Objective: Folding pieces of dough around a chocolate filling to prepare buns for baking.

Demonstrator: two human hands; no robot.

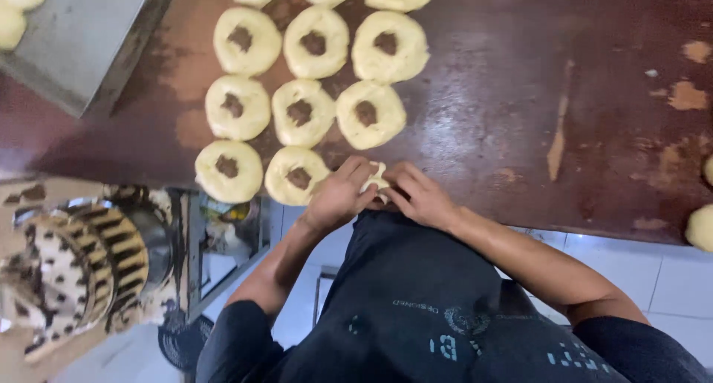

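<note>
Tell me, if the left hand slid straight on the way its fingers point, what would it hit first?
The left hand points toward the piece of dough both hands pinch; right behind that it would meet the right hand, fingertips nearly touching.

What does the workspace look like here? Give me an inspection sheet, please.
Surface: dark brown table, worn, with pale patches.
Job's things: dough piece pinched between both hands; dough rings in rows beside it, each with a centre hole.
Clutter: metal tray at top left; dough lumps at right edge.
Grippers: left hand and right hand both closed on the dough piece.
Cables: nothing seen.
Surroundings: white tiled floor; patterned cloth at left.
</note>
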